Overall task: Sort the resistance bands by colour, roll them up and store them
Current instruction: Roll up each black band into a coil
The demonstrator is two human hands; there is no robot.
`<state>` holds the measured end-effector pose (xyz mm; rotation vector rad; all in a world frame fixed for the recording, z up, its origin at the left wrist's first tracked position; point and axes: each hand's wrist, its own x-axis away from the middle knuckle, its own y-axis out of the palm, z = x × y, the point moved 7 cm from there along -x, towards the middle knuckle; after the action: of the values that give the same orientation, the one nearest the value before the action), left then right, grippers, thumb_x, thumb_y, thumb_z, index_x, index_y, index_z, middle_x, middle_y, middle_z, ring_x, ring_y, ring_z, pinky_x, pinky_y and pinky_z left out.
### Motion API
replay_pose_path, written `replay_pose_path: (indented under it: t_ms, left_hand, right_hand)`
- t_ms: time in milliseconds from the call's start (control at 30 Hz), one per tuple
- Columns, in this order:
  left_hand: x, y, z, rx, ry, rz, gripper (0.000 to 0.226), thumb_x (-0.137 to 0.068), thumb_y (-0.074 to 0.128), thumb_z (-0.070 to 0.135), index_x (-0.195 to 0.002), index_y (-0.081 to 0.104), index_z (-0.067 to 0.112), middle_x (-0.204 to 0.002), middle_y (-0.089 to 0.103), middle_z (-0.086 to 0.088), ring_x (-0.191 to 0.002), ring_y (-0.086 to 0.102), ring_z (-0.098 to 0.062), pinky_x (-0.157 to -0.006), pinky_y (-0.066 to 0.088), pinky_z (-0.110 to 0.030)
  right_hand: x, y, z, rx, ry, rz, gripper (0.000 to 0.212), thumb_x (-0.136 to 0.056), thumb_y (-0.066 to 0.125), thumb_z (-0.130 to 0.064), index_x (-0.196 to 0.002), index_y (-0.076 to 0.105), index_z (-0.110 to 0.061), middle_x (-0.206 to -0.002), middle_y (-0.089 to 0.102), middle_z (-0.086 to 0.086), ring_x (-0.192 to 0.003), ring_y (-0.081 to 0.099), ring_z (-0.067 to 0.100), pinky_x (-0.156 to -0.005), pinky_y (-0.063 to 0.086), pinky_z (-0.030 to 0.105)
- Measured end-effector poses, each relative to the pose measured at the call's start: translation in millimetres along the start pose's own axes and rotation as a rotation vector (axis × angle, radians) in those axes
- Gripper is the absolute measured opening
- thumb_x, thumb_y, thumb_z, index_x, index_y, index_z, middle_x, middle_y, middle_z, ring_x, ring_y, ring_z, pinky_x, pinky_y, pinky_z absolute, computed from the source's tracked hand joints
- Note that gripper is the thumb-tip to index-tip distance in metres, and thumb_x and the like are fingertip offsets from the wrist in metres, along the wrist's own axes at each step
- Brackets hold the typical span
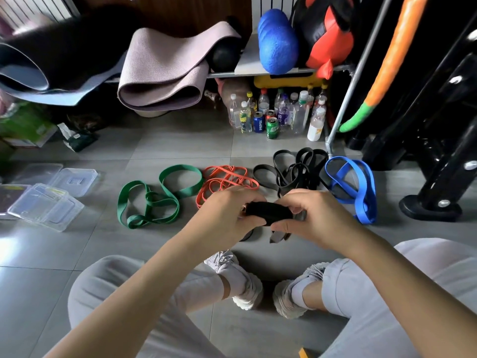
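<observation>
Centre frame: left hand (227, 213) and right hand (309, 215) both grip a black roll (268, 211), loose tail (277, 235) hanging below. Behind on the floor (180, 143): green (154, 195), orange (224, 182), black (291, 171), blue bands (353, 184).

Surface log: matt bands on sheeny tile.
Floor tiles (77, 254) grey, smooth, glare patches. Green bands (149, 202), orange bands (227, 180), blue band (364, 215), black roll (268, 211): matt, smooth, rubber-like. Clear boxes (46, 208) glossy plastic. Folded mat (165, 65) ribbed, matt. Foam roller (277, 42) pebbled. Pole (348, 99) bare metal. Machine frame (449, 161) glossy black.
</observation>
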<state>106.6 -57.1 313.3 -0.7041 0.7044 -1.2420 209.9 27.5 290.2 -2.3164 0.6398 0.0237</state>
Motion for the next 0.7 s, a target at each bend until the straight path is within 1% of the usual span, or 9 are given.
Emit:
replay_pose_path:
  t_ms: [133, 233, 267, 300, 400, 467, 533, 600, 700]
  left_hand:
    - [3.2, -0.8, -7.9, -0.015, -0.038, 0.050, 0.027, -0.078, 0.072, 0.013, -0.105, 0.069, 0.013, -0.090, 0.063, 0.003, -0.088, 0.061, -0.020, -0.081, 0.051, -0.037]
    - [5.6, -3.6, -14.4, 0.153, -0.115, 0.130, 0.026, -0.078, 0.072, 0.009, -0.099, 0.068, 0.023, -0.083, 0.061, 0.023, -0.084, 0.061, 0.003, -0.078, 0.044, -0.010]
    - [6.6, -4.4, -15.5, 0.247, -0.142, 0.148, 0.028, -0.078, 0.071, 0.006, -0.094, 0.067, 0.028, -0.079, 0.063, 0.025, -0.081, 0.060, 0.009, -0.077, 0.043, -0.006]
    - [7.6, -5.1, -17.4, 0.352, -0.166, 0.165, 0.032, -0.078, 0.070, 0.002, -0.090, 0.065, 0.032, -0.076, 0.066, 0.025, -0.078, 0.062, 0.009, -0.077, 0.045, -0.007]
    - [11.4, -3.6, -24.0, 0.707, -0.215, 0.229, 0.032, -0.080, 0.068, 0.001, -0.089, 0.068, 0.032, -0.078, 0.070, 0.009, -0.079, 0.065, -0.008, -0.078, 0.055, -0.025]
    - [12.6, 6.9, -26.2, 0.922, -0.238, 0.220, 0.023, -0.077, 0.064, 0.010, -0.094, 0.070, 0.024, -0.085, 0.071, 0.001, -0.084, 0.065, -0.014, -0.081, 0.055, -0.032]
    - [12.3, 18.8, -29.3, 1.070, -0.274, 0.208, 0.027, -0.077, 0.061, 0.012, -0.103, 0.065, 0.016, -0.090, 0.071, -0.002, -0.089, 0.065, -0.015, -0.085, 0.054, -0.033]
    - [11.0, 22.7, -32.5, 1.073, -0.294, 0.189, 0.029, -0.077, 0.061, 0.013, -0.106, 0.062, 0.013, -0.095, 0.070, -0.004, -0.093, 0.064, -0.017, -0.088, 0.052, -0.035]
    - [7.1, 8.2, -27.7, 0.648, -0.207, 0.115, 0.028, -0.079, 0.066, 0.011, -0.104, 0.062, 0.024, -0.095, 0.068, 0.010, -0.094, 0.062, -0.006, -0.088, 0.050, -0.023]
  right_hand:
    - [-3.6, -11.1, 3.2, -0.022, 0.052, 0.036, 0.030, -0.066, 0.083, -0.022, -0.095, 0.074, -0.022, -0.081, 0.062, -0.012, -0.076, 0.057, 0.002, -0.066, 0.043, 0.013]
    - [-3.6, -12.6, 1.2, -0.046, 0.034, 0.049, 0.030, -0.068, 0.081, -0.026, -0.096, 0.073, -0.021, -0.086, 0.065, -0.009, -0.079, 0.057, 0.004, -0.070, 0.044, 0.016]
    - [-2.5, -11.9, 2.1, -0.081, 0.042, 0.053, 0.032, -0.069, 0.080, -0.026, -0.099, 0.072, -0.021, -0.089, 0.065, -0.010, -0.082, 0.058, 0.002, -0.074, 0.044, 0.015]
    - [-1.1, -9.9, 5.3, -0.129, 0.068, 0.051, 0.034, -0.069, 0.079, -0.025, -0.102, 0.071, -0.022, -0.092, 0.066, -0.012, -0.085, 0.059, 0.000, -0.078, 0.044, 0.015]
    - [2.5, -0.9, 16.8, -0.356, 0.201, 0.035, 0.034, -0.069, 0.080, -0.014, -0.098, 0.067, -0.025, -0.095, 0.070, -0.012, -0.083, 0.063, -0.007, -0.082, 0.046, 0.020]
    - [1.2, 2.5, 17.7, -0.531, 0.198, 0.063, 0.034, -0.063, 0.081, -0.015, -0.092, 0.067, -0.024, -0.088, 0.073, -0.009, -0.085, 0.066, 0.002, -0.086, 0.050, 0.026]
    - [-0.6, 4.7, 17.0, -0.606, 0.174, 0.100, 0.035, -0.060, 0.082, -0.017, -0.089, 0.066, -0.026, -0.083, 0.073, -0.010, -0.082, 0.066, 0.006, -0.085, 0.052, 0.027]
    - [-0.7, 5.7, 19.7, -0.597, 0.189, 0.142, 0.030, -0.061, 0.079, -0.015, -0.085, 0.066, -0.027, -0.076, 0.072, -0.012, -0.074, 0.064, 0.007, -0.076, 0.052, 0.028]
    - [-0.3, 6.9, 23.6, -0.539, 0.199, 0.111, 0.033, -0.067, 0.077, -0.002, -0.085, 0.065, -0.027, -0.070, 0.070, -0.017, -0.065, 0.062, 0.000, -0.066, 0.050, 0.020]
